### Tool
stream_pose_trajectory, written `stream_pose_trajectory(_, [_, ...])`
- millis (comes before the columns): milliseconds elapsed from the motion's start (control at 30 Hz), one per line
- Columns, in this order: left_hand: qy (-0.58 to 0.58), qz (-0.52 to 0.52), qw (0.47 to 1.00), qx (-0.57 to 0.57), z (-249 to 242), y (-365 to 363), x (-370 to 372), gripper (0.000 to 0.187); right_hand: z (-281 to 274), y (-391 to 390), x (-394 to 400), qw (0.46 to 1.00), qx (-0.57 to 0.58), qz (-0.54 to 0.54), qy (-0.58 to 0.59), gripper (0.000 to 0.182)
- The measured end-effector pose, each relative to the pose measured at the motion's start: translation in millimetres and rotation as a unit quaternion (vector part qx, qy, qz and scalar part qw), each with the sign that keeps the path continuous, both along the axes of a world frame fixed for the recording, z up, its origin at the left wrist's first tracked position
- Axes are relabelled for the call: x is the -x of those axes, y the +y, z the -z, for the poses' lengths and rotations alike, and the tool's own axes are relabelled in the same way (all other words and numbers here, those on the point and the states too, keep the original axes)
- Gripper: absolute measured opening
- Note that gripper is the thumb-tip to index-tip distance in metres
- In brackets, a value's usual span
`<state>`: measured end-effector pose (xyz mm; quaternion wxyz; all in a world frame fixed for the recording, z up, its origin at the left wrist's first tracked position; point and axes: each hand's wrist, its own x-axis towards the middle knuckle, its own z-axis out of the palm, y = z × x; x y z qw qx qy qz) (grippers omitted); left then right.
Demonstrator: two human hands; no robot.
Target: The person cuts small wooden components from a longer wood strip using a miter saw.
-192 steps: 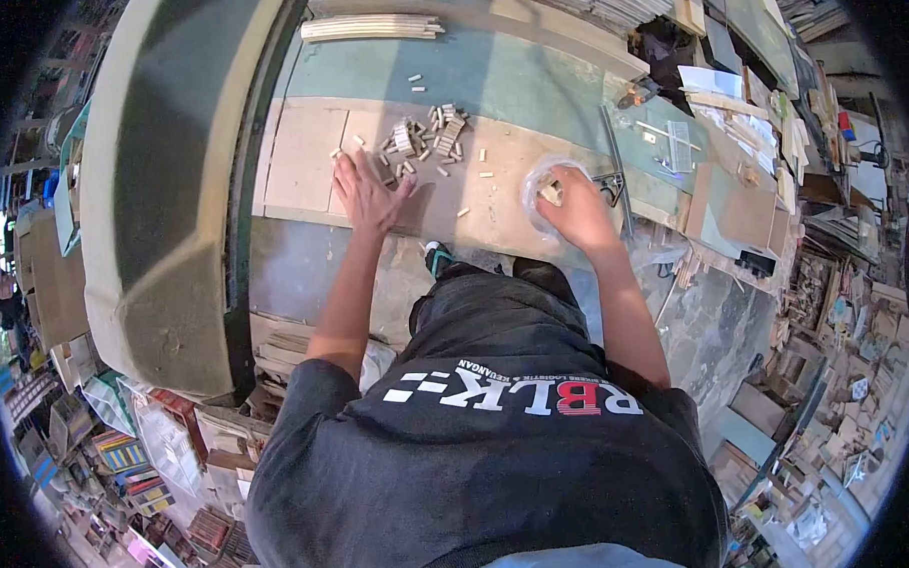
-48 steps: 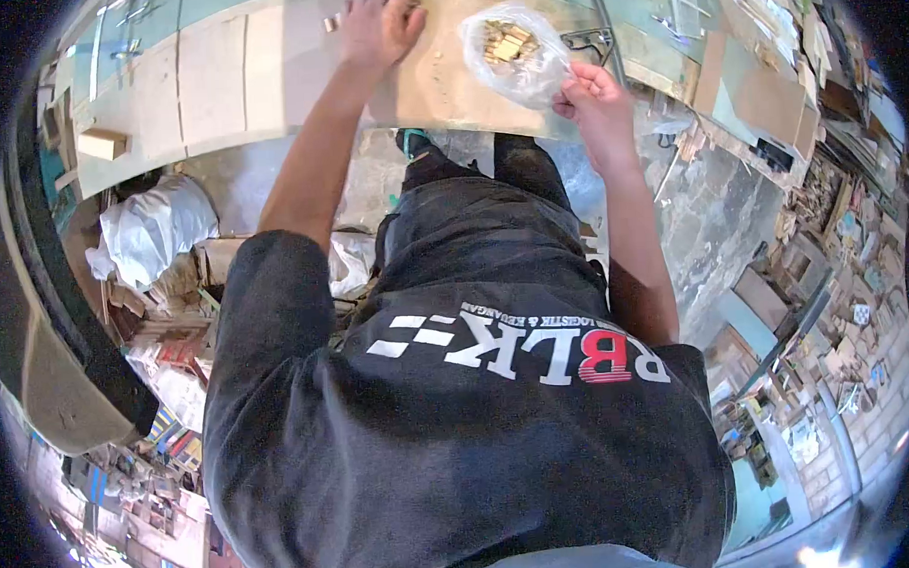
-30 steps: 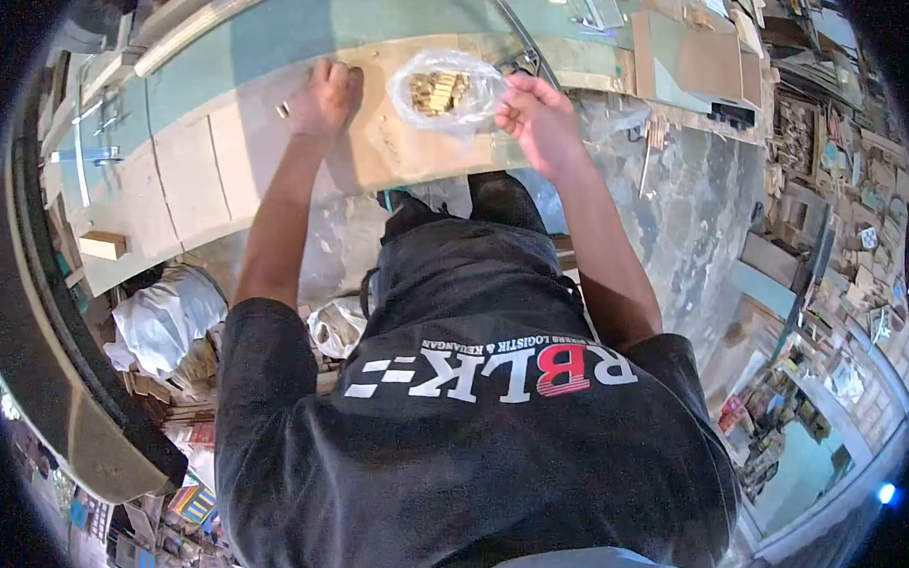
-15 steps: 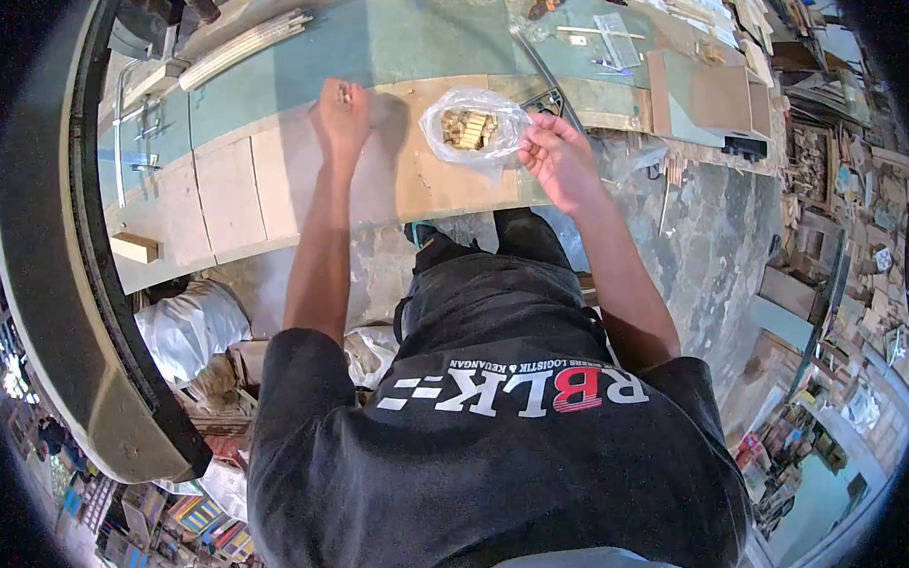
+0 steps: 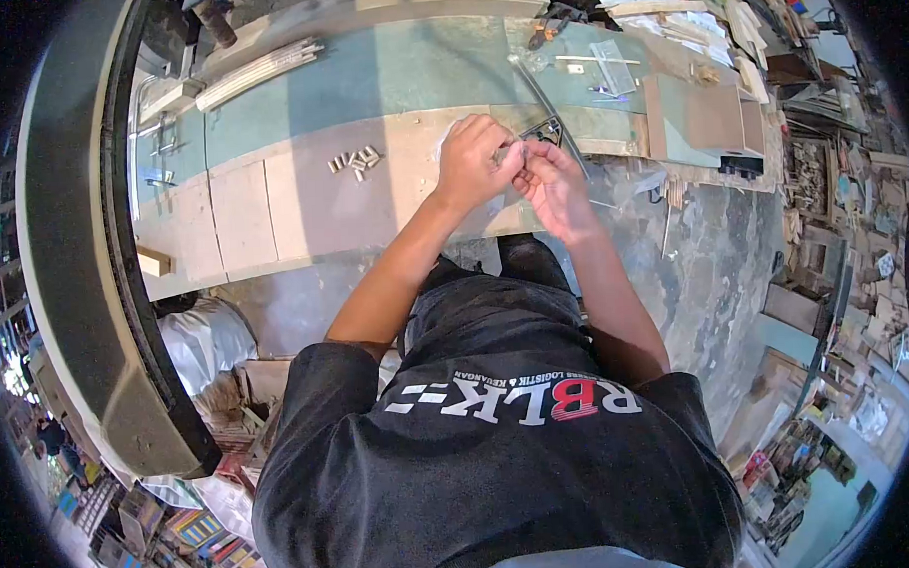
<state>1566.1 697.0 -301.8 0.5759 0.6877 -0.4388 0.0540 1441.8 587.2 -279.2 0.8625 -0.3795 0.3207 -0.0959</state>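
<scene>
My left hand point(image 5: 478, 161) and my right hand point(image 5: 556, 183) meet fingertip to fingertip above the workbench. Both are closed in a pinch at the rim of a clear plastic bag point(image 5: 446, 136). Most of the bag is behind my left hand, and the wooden dowel pins inside it are hidden now. To the left of my hands, several short wooden dowel pins point(image 5: 356, 162) lie loose in a small group on the brown board point(image 5: 297, 204).
Long wood strips point(image 5: 259, 74) lie at the back left, and a wood block point(image 5: 153, 260) sits at the front left edge. Pliers point(image 5: 544, 32), a metal bar point(image 5: 538, 86) and pens point(image 5: 608, 94) are behind. A brown box point(image 5: 709, 115) stands at right.
My left hand has opened from a fist, left dowel pins on the board, and moved right to my right hand. The bag's opening is now covered by my hands.
</scene>
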Motion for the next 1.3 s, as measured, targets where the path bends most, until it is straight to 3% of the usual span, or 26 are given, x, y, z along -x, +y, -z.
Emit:
stream_pose_trajectory(167, [0.068, 0.035, 0.997, 0.008, 0.2, 8.8, 7.4, 0.016, 3.0, -1.4, 1.5, 0.999, -0.009, 0.022, 0.025, 0.014])
stream_pose_trajectory(233, [0.132, 0.038, 0.989, 0.059, 4.4, 10.8, 12.2, 0.024, 5.5, -2.8, 1.6, 1.0, -0.001, 0.019, 0.012, 0.015])
stream_pose_trajectory(367, [0.15, 0.053, 0.983, 0.086, 3.4, 28.7, 6.8, 0.032, 3.4, -1.5, 1.5, 0.999, 0.023, 0.018, 0.041, 0.016])
stream_pose_trajectory(433, [0.064, -0.051, 0.996, 0.041, 1.2, 49.4, -5.0, 0.041, 6.4, -2.7, 1.7, 0.999, 0.019, 0.011, 0.048, 0.016])
stream_pose_trajectory(467, [0.065, -0.059, 0.995, 0.038, 10.6, 63.0, -11.5, 0.041, 3.3, -2.3, 2.5, 0.998, 0.024, 0.013, 0.05, 0.016])
stream_pose_trajectory(533, [0.103, -0.234, 0.962, -0.092, 44.8, 94.2, -28.5, 0.053, 4.4, -4.9, 3.1, 0.998, 0.028, 0.011, 0.049, 0.015])
stream_pose_trajectory(567, [0.102, -0.237, 0.962, -0.092, 56.8, 107.4, -34.1, 0.053, 8.8, -6.6, 4.3, 0.998, 0.032, 0.013, 0.047, 0.015])
stream_pose_trajectory(633, [0.008, -0.418, 0.856, -0.306, 71.3, 127.9, -41.5, 0.061, 11.7, -6.1, 4.5, 0.998, 0.036, 0.015, 0.045, 0.015])
stream_pose_trajectory(700, [-0.004, -0.393, 0.859, -0.329, 78.2, 133.5, -49.1, 0.063, 11.8, -5.7, 4.6, 0.998, 0.032, 0.006, 0.047, 0.015])
stream_pose_trajectory(767, [-0.012, -0.295, 0.844, -0.447, 90.9, 129.7, -59.3, 0.059, 10.0, -1.7, 4.2, 0.998, 0.035, 0.005, 0.052, 0.015])
stream_pose_trajectory(800, [-0.039, -0.292, 0.845, -0.447, 95.8, 127.9, -65.1, 0.045, 8.2, -1.5, 2.3, 0.998, 0.039, 0.003, 0.054, 0.015])
stream_pose_trajectory(900, [-0.092, -0.239, 0.845, -0.47, 126.7, 129.6, -85.1, 0.03, 3.6, -1.4, 2.7, 0.999, 0.023, 0.005, 0.035, 0.016])
stream_pose_trajectory(1000, [-0.12, -0.213, 0.837, -0.489, 119.1, 128.4, -95.7, 0.02, 4.7, -6.4, 2.5, 0.999, 0.043, 0.0, 0.014, 0.016])
stream_pose_trajectory(1200, [-0.121, -0.146, 0.822, -0.538, 124.3, 132.2, -105.8, 0.019, 3.5, -2.9, 1.7, 0.997, 0.066, -0.001, 0.025, 0.012])
stream_pose_trajectory(1300, [-0.126, -0.163, 0.836, -0.508, 135.6, 136.9, -109.7, 0.021, 1.6, -1.7, 1.2, 0.997, 0.061, -0.002, 0.055, 0.013])
